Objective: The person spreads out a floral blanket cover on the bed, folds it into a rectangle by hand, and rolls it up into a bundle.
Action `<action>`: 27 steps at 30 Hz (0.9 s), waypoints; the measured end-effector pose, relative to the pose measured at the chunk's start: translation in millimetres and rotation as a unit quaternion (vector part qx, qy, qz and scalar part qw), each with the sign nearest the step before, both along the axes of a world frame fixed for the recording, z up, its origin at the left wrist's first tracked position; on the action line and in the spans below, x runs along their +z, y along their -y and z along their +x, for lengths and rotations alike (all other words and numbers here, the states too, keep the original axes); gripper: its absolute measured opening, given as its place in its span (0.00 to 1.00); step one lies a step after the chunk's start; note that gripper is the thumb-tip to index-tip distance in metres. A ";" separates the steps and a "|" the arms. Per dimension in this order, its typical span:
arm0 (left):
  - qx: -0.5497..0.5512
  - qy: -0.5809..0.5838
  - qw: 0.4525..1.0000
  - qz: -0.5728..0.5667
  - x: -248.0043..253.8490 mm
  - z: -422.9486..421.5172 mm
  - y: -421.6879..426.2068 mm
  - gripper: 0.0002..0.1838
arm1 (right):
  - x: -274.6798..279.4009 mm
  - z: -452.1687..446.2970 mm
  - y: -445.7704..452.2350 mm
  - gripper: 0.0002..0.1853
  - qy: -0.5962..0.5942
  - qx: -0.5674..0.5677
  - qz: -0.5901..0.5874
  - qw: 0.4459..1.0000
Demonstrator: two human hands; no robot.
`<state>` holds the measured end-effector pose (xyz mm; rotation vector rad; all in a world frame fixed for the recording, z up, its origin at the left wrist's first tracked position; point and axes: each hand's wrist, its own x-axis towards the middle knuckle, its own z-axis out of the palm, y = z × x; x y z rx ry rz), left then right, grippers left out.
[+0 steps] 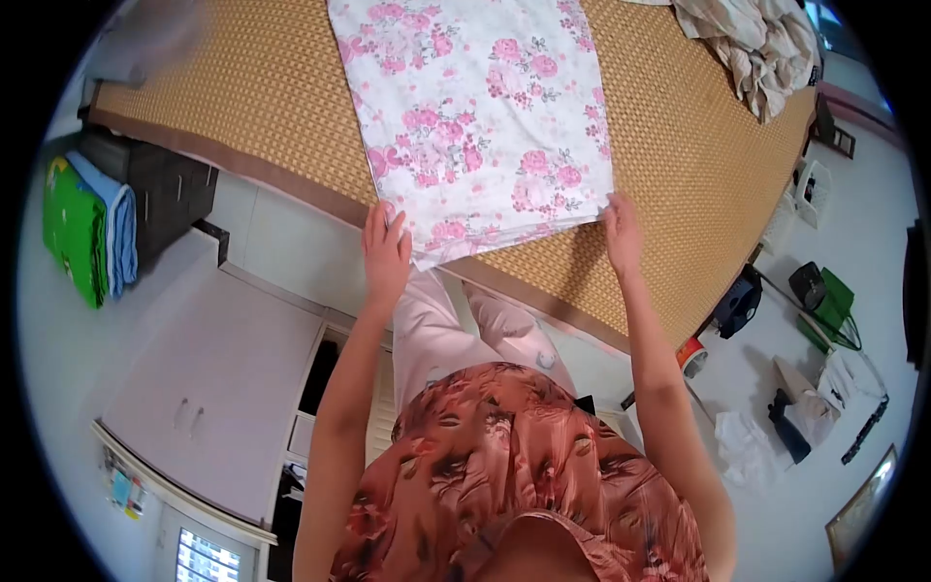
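Note:
A white cloth (485,126) printed with pink flowers, folded into several layers and looking like a bed sheet, lies on a woven mat (679,145) and runs up out of the top of the view. At its near left corner, my left hand (388,254) is closed on the edge, fingertips on the fabric. My right hand (623,233) pinches the near right corner, its thumb and fingers partly hidden. Between my hands the near edge is stretched, and the left corner hangs slightly past the bed's brown border.
A crumpled beige cloth (761,48) lies at the bed's far right. Folded green (76,233) and blue bedding (118,218) stands by a dark drawer unit (165,184) on the left. A pale cabinet (208,388) is lower left. Bags, including a green one (834,306), are at right.

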<state>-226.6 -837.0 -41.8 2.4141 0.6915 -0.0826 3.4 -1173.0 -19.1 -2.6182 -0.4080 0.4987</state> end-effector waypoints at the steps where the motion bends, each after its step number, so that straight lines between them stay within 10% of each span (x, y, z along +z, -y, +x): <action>1: 0.088 0.039 0.994 -0.045 2.1 7.4 5.8 0.27 | -2.1 7.8 0.2 0.21 0.039 -0.013 0.002 0.999; 4: 0.305 0.117 0.922 -0.206 -26.3 22.7 16.9 0.31 | -33.6 20.6 -4.7 0.22 -0.104 -0.295 0.159 0.937; 11: 0.372 -0.042 0.852 -0.366 -34.9 9.0 14.0 0.28 | -33.4 29.3 -17.4 0.26 -0.271 -0.247 0.165 0.915; 23: 0.451 0.008 0.476 -0.755 21.3 -32.2 -1.7 0.22 | 32.9 25.7 -1.8 0.15 -0.585 -0.307 0.180 0.729; 27: 0.451 0.143 0.475 -0.742 -0.6 -20.6 -17.0 0.18 | 31.3 62.9 -27.4 0.19 -0.568 -0.360 0.314 0.670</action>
